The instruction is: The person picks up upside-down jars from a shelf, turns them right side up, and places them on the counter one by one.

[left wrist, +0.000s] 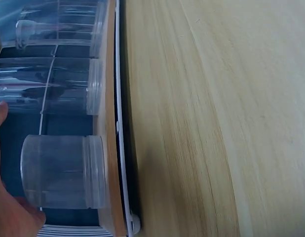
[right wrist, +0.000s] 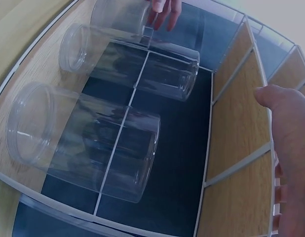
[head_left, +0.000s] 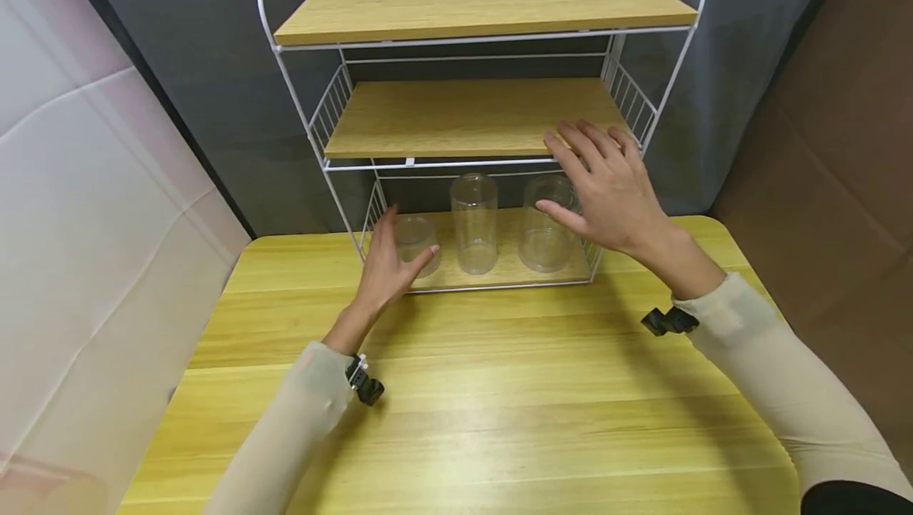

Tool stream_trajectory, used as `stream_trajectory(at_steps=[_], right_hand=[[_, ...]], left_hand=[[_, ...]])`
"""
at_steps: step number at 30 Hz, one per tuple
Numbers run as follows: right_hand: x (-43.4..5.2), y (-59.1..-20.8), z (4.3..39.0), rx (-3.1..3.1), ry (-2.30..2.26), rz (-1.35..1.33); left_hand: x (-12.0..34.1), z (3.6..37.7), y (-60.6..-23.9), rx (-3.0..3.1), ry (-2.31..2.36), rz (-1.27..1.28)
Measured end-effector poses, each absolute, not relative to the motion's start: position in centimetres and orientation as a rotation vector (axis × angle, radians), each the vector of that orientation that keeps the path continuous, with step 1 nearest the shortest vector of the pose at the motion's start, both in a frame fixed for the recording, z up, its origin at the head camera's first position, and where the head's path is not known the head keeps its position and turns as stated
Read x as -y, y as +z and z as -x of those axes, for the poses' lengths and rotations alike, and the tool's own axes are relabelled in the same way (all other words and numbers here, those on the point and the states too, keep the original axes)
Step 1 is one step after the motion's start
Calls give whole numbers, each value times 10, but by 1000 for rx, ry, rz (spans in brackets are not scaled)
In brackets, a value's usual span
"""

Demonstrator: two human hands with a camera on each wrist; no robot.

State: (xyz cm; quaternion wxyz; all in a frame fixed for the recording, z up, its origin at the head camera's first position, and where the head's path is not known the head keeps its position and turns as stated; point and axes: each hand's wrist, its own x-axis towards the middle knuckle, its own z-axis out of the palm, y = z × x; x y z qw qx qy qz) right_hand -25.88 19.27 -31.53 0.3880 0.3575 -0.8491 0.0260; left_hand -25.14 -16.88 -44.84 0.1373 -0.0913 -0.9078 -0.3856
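Note:
Three clear jars stand in a row on the bottom board of a white wire rack. My left hand (head_left: 387, 261) reaches round the short jar (head_left: 416, 239) at the left, fingers fairly straight along its far side and thumb across its front. In the left wrist view that short jar (left wrist: 63, 172) shows a ridged band at its base, with fingertips beside it. A tall narrow jar (head_left: 474, 226) stands in the middle, and a wider jar (head_left: 545, 234) at the right. My right hand (head_left: 606, 186) spreads its fingers at the front right edge of the middle shelf (head_left: 464, 119), thumb below them.
The rack's top shelf (head_left: 485, 0) overhangs the others, and wire side rails (head_left: 331, 107) bound the levels. Yellow wood-grain table (head_left: 499, 388) stretches in front. A dark panel (head_left: 192, 63) stands behind, with a white sheet (head_left: 93, 206) left and a brown one (head_left: 834, 182) right.

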Motion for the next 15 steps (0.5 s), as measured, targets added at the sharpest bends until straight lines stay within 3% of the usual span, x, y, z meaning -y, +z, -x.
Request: stream_trajectory(at_steps=[15], right_hand=[[-192,-319,261,2147,61,-893]], left_hand=[[170,263,-456,2643,-1258,152]])
